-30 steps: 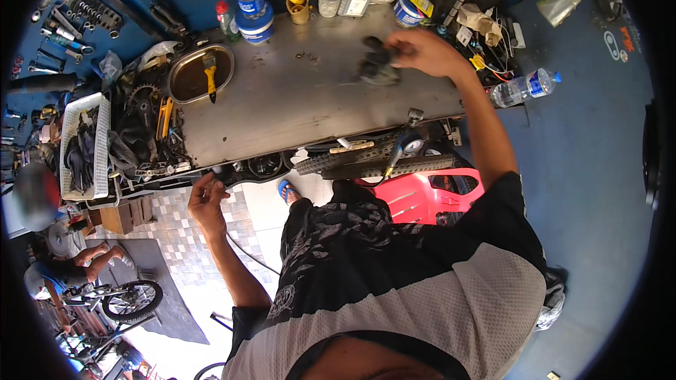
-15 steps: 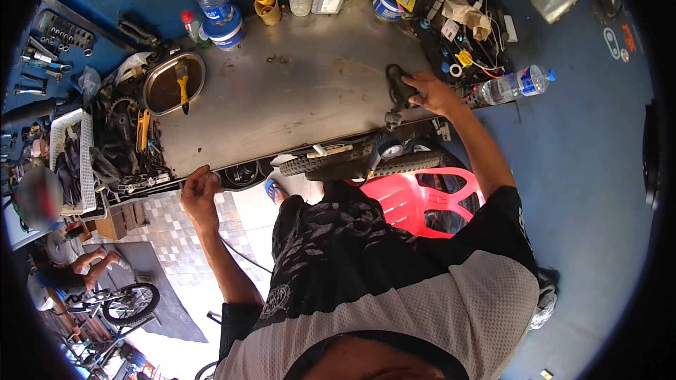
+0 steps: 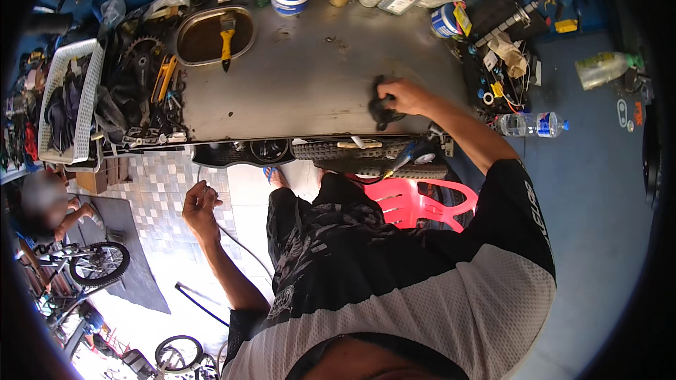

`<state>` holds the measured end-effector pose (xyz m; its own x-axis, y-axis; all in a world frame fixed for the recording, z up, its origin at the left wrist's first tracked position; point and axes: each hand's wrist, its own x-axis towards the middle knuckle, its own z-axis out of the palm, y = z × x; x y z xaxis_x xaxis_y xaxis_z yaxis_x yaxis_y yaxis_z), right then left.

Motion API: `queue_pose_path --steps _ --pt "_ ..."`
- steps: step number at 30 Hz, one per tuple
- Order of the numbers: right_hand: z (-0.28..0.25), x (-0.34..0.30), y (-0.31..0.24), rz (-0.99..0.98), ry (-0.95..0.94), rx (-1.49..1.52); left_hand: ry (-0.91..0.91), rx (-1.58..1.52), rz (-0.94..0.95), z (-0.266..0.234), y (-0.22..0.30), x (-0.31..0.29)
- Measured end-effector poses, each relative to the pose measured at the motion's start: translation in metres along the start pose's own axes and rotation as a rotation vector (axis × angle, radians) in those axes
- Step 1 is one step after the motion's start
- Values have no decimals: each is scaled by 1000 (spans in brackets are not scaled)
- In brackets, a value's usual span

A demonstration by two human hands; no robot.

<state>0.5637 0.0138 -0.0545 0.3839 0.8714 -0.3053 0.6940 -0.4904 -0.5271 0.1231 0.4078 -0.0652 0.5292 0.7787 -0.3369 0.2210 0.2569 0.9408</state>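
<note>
Dark rag [image 3: 379, 110] gripped by right hand [image 3: 403, 96] on bench [image 3: 296, 91], left hand [image 3: 201, 204] held half-curled, its grip cannot be told

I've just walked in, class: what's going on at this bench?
A person is standing at a metal bench. Their right hand grips a dark thing, perhaps a rag, at the bench top toward its near edge. The left hand is in front of the bench, fingers curled; whether it holds anything small is unclear. A brush with a yellow handle rests in an oval tray, and a white basket full of dark things stands at the left.
</note>
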Motion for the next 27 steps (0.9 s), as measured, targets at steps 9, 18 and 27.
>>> queue_pose_path --steps 9,18,27 --pt "111 197 -214 -224 158 32 162 -10 -4 -65 -7 -6" --pt "129 265 -305 -294 287 -60 -31 55 218 -44 50 18" --pt "11 56 -55 78 -145 -208 -162 73 152 29 43 21"
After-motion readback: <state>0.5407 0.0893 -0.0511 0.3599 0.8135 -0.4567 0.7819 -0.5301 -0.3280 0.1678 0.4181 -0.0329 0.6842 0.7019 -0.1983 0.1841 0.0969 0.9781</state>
